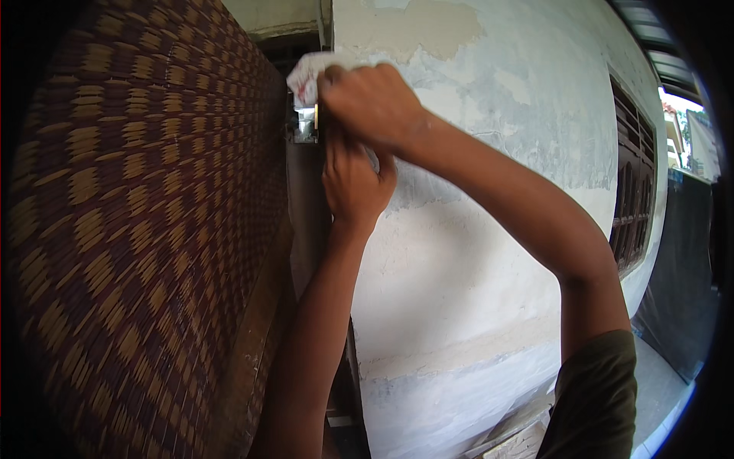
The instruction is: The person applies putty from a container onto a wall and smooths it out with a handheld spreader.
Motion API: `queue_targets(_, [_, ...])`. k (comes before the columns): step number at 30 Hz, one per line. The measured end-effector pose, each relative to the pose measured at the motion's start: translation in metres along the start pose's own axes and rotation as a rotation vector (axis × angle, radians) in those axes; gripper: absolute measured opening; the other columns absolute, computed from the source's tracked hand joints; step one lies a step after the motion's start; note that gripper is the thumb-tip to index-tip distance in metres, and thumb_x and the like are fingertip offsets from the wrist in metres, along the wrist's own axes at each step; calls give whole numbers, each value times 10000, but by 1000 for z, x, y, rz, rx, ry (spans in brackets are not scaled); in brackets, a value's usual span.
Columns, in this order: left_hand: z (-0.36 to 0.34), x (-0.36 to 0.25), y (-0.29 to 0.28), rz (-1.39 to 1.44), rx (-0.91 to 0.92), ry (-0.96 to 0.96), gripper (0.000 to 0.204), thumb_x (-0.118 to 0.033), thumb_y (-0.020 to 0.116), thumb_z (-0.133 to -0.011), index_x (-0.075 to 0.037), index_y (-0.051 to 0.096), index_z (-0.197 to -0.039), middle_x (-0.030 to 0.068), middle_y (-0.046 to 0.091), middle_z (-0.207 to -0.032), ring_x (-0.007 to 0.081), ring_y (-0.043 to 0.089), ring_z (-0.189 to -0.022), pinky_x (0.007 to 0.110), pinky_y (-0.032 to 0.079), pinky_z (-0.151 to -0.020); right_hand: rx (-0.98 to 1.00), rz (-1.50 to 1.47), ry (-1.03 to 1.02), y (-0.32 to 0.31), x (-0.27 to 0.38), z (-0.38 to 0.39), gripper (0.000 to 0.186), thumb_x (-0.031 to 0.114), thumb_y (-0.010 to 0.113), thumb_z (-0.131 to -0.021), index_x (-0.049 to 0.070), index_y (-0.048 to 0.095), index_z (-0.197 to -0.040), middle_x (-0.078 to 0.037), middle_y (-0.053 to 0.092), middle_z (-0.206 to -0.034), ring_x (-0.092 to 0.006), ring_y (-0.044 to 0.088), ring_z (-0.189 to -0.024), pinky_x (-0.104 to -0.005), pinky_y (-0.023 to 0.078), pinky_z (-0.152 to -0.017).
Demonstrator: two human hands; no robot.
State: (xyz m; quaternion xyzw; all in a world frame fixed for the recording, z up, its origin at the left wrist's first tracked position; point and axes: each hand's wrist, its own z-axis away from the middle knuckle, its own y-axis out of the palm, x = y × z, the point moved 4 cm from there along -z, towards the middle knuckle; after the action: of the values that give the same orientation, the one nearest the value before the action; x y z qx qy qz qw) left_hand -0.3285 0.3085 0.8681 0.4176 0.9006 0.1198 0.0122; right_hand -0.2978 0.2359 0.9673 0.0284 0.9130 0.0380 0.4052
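Observation:
My right hand [375, 103] is closed on a crumpled white cloth [310, 76] with reddish marks, held at the corner of the wall. Just under the cloth shows a small shiny metal-and-glass piece [306, 122]; its kind is hard to make out, and my right hand hides part of it. Below my right hand, my left hand [354, 183] rests at the wall's corner with its fingers stretched upward and its thumb apart. The tips of its fingers are partly hidden in shadow.
A woven brown and tan panel [153, 191] stands close on the left, with a wooden board [252, 336] along its lower edge. The patchy white wall [459, 291] fills the right. Farther right are a dark shuttered window [633, 176] and a dark sheet [677, 260].

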Motion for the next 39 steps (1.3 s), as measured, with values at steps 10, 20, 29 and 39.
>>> queue_targets(10, [-7,-10,2,25,-73,27,564,-112,524,-856,155,408,-1339,322,347,-1465,468,458,-1286,471,472,-990,-92,164,39,50,-110,-52,141,98,561,-831,78,673,-914,-150,685,-903,-319,694,-720,-435,539,-595])
queue_targets(20, [-6,-5,-7,-21,-84,9,555,-119,523,-861,143,412,-1337,326,352,-1457,463,463,-1280,465,463,-1003,-167,-31,187,-4,-51,-28,158,66,563,-796,65,667,-915,-148,682,-876,-332,688,-731,-442,534,-596])
queue_targets(29, [-5,-7,-5,56,-87,9,558,-128,538,-867,116,411,-1352,333,381,-1425,473,452,-1275,481,428,-1024,-108,15,-25,25,-25,-13,94,138,579,-818,103,660,-850,-116,649,-870,-286,691,-784,-411,534,-635])
queue_targets(39, [-8,-12,-2,-12,-53,26,574,-118,523,-854,152,398,-1345,306,336,-1480,456,449,-1299,465,480,-984,-158,134,153,18,-77,-54,110,118,588,-824,60,681,-825,-171,683,-870,-320,699,-752,-428,543,-618])
